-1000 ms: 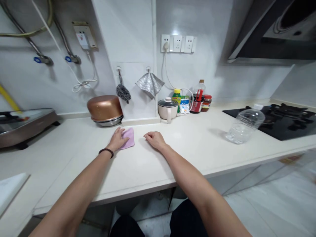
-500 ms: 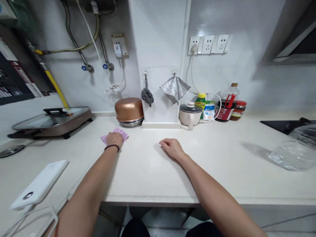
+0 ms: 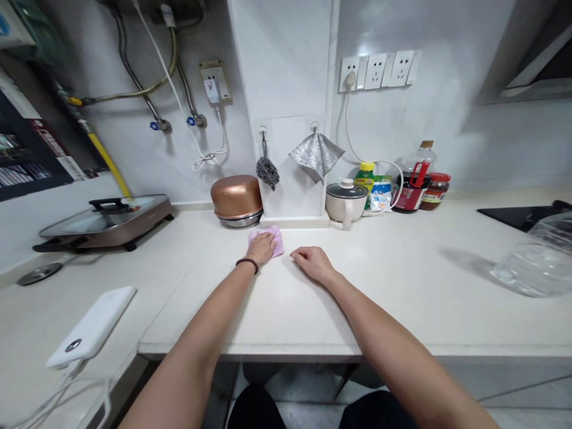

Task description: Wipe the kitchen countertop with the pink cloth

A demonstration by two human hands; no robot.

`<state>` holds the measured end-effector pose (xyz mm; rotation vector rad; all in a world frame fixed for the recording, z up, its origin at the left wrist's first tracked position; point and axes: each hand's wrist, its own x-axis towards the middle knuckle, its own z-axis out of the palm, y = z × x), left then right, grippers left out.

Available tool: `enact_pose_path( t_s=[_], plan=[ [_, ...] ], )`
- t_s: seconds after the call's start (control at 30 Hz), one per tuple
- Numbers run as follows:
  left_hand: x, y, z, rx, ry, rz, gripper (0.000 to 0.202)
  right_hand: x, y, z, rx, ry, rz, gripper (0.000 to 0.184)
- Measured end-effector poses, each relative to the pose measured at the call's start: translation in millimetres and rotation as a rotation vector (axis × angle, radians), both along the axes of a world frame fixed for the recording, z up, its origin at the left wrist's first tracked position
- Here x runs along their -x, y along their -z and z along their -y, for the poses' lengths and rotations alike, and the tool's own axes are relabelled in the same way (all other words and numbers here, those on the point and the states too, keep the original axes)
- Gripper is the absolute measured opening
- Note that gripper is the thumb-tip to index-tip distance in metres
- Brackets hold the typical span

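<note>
A pink cloth (image 3: pixel 278 242) lies on the white countertop (image 3: pixel 308 316), just in front of the low ledge at the wall. My left hand (image 3: pixel 262 248) presses down on it, fingers holding the cloth against the surface and covering much of it. A dark braided bracelet circles that wrist. To the right of the cloth, my right hand (image 3: pixel 313 263) rests on the counter with its fingers curled closed. Nothing shows between those fingers, and a small gap separates the two hands.
Behind are a copper-coloured pot (image 3: pixel 236 196) and a cream lidded pot (image 3: pixel 346 201), with jars (image 3: pixel 409 192) further right. An electric pan (image 3: pixel 107 221) and white power bank (image 3: pixel 92 328) lie left. A clear water container (image 3: pixel 536 262) stands right.
My left hand has slid to the right across the counter, carrying the pink cloth from in front of the copper pot towards my right hand. My right hand has hardly moved.
</note>
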<state>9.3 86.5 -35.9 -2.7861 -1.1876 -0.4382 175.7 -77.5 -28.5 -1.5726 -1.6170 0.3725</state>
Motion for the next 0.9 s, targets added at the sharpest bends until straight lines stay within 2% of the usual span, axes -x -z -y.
enact_pose_path(
  t_s=[0.07,0.17,0.27,0.4,0.47,0.53,0.63,0.9],
  plan=[
    [8.0,0.0,-1.9,0.004,-0.007,0.003,0.045,-2.3,-0.2,2.2,0.008,-0.002,-0.018,0.026],
    [37.3,-1.9,-13.6,0.006,-0.127,-0.018,0.048,-5.3,0.3,4.0,0.005,0.002,-0.037,0.024],
    [83.5,-4.2,-30.1,0.018,-0.302,-0.052,0.049,-7.0,1.2,3.7,0.001,0.006,-0.041,0.024],
    [158.5,-4.7,-44.9,0.046,-0.53,-0.073,0.053,-7.3,2.5,1.6,0.002,-0.015,-0.042,0.024],
    [189.3,-3.7,-45.3,0.055,-0.583,-0.075,0.053,-6.9,3.1,0.1,-0.001,-0.018,-0.029,0.024],
    [208.7,-2.8,-41.5,0.07,-0.592,-0.075,0.054,-6.4,3.8,-1.5,-0.006,-0.016,-0.015,0.025],
    [217.2,-2.2,-32.0,0.093,-0.586,-0.076,0.056,-6.2,5.2,-3.4,-0.016,-0.017,-0.019,0.026],
    [205.8,-4.5,6.0,0.149,-0.54,-0.114,0.062,-10.0,5.5,-2.8,-0.079,0.051,-0.084,0.029]
  ],
)
